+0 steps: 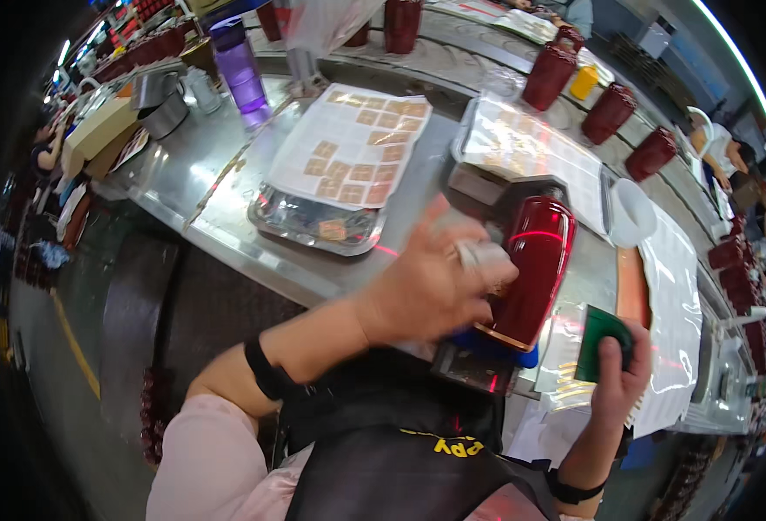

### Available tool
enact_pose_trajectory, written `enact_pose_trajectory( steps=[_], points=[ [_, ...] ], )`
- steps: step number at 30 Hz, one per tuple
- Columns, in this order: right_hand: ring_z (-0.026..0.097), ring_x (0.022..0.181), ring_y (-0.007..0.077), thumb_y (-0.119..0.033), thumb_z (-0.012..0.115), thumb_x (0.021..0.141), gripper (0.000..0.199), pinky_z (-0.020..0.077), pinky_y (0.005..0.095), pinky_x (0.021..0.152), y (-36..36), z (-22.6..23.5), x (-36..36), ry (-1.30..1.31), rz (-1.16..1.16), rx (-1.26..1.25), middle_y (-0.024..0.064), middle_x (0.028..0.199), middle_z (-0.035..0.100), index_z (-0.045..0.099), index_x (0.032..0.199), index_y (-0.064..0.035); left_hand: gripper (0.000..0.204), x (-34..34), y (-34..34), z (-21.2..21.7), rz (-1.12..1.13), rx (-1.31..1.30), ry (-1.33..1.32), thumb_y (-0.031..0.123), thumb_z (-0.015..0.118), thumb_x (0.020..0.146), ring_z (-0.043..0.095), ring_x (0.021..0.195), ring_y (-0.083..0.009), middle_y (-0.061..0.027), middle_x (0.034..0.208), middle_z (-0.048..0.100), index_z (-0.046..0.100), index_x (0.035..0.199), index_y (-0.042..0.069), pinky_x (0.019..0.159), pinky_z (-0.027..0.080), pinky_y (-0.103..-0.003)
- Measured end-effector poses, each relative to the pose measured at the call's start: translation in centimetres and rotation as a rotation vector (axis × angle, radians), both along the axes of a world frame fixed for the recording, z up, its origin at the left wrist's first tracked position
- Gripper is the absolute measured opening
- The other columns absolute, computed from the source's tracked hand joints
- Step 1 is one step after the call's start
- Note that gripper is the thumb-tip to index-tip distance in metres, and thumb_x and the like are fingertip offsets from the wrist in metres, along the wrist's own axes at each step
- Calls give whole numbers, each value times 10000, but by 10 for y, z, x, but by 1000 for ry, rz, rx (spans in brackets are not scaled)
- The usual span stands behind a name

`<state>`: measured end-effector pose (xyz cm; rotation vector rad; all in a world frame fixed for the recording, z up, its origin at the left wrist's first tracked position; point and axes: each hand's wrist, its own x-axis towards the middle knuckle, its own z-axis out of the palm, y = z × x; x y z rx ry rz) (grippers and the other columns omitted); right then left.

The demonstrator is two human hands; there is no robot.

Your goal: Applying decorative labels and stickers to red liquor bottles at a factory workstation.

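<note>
A glossy dark red vessel [535, 269] lies tilted in a holder in front of me, with red light lines across it. My left hand [435, 273], smeared by motion, is at the vessel's left side. Its fingers are curled round a pale, wad-like thing [480, 255] that I cannot make out. To the right of the vessel, my right hand [622, 369] grips a flat green scraper [593, 343], apart from the vessel. Under the vessel's lower end shows a blue part of the holder [522, 354].
Left of the vessel, a sheet of square tan decals [300, 156] overlaps a metal tray [313, 227]. Another decal sheet [531, 148] lies behind it. A purple bottle [240, 69], a metal pot [164, 117] and a white bowl [632, 215] stand around. Red vessels [609, 113] line the conveyor.
</note>
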<state>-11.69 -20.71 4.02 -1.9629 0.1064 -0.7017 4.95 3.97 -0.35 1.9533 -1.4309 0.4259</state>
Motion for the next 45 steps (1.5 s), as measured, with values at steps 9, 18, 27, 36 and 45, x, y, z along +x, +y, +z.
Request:
enact_pose_trajectory(
  steps=[9, 18, 27, 36, 45],
  points=[
    [544, 895, 92, -129, 605, 935, 287, 433, 210, 829, -15, -21, 0, 39, -96, 233, 49, 1023, 597, 559, 1181, 13, 627, 195, 117, -38, 1300, 541, 249, 570, 652, 771, 436, 1276, -354, -188, 1248, 587, 609, 1176, 93, 1061, 262, -583],
    [551, 926, 94, -108, 574, 947, 295, 437, 220, 837, -16, -10, 12, 119, -63, 100, 57, 1036, 600, 538, 1209, 22, 275, 232, 172, -42, 1253, 522, 421, 336, 547, 878, 565, 1111, -371, -106, 1077, 669, 677, 1033, 149, 906, 426, -539],
    [546, 1135, 193, 73, 442, 927, 341, 534, 288, 849, -7, -8, 28, -25, 47, 3, 181, 1409, 454, 578, 1232, 6, 176, 49, -8, 32, 63, -274, 981, 165, 605, 891, 573, 919, -108, -64, 1068, 611, 657, 939, 4, 797, 459, -269],
    [522, 1206, 364, -210, 680, 871, 515, 414, 394, 1004, 8, -9, 66, 109, -21, -217, 226, 1280, 549, 512, 1292, 34, 106, -7, -71, 29, 142, -261, 500, 151, 671, 828, 526, 1045, -285, -126, 1016, 621, 648, 847, 49, 953, 295, -395],
    [484, 1257, 281, -257, 690, 874, 616, 366, 351, 1051, 8, -26, 78, 127, 14, -72, 197, 1347, 500, 459, 1353, 55, 247, -1, -77, 7, 164, -358, 775, 211, 706, 833, 468, 971, -254, -101, 966, 566, 550, 948, 58, 885, 346, -377]
  ],
)
